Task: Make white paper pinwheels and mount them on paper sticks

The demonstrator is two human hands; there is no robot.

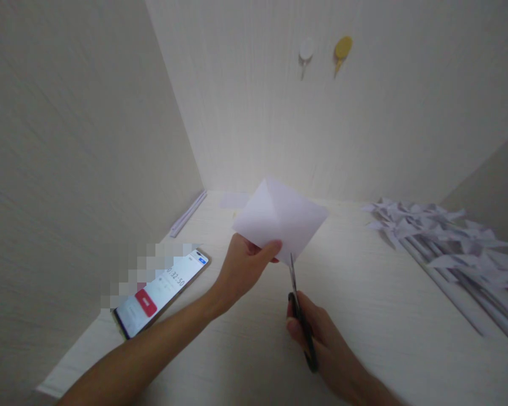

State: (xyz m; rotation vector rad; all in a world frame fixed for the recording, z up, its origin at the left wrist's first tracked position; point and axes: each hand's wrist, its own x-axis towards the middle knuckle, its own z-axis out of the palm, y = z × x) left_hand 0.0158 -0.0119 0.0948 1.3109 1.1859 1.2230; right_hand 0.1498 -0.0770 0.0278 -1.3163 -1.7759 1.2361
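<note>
1. Pale wood-grain walls close in a corner across the top and left of the head view, and a light desk point(364, 293) fills the lower half.
2. At the frame's centre I hold a folded white paper point(285, 217) up off the desk. It sits tilted like a diamond, with a crease running down from its top corner and a lighter flap on its left side.
3. My left hand point(243, 268) comes in from the lower left and pinches the paper's lower left edge, thumb on the near face and the fingers curled behind it.
4. My right hand point(322, 338), low and just right of centre, is closed round the dark handles of a pair of scissors point(298, 304).
5. The scissor blades point up the frame, and their tips meet the paper's bottom corner. The blades look nearly together; how far they are parted I cannot tell.
6. A phone point(163, 293) lies flat on the desk at lower left, just beside my left forearm. Its screen is lit, with timer digits and a red button; a blurred patch covers its upper left.
7. A heap of folded paper pinwheels on white sticks point(449, 237) lies at the right edge.
8. Two wall hooks, one white point(306, 51) and one yellow point(342, 49), hang at the upper right.
9. A white strip point(188, 213) lies along the left wall's foot.
</note>
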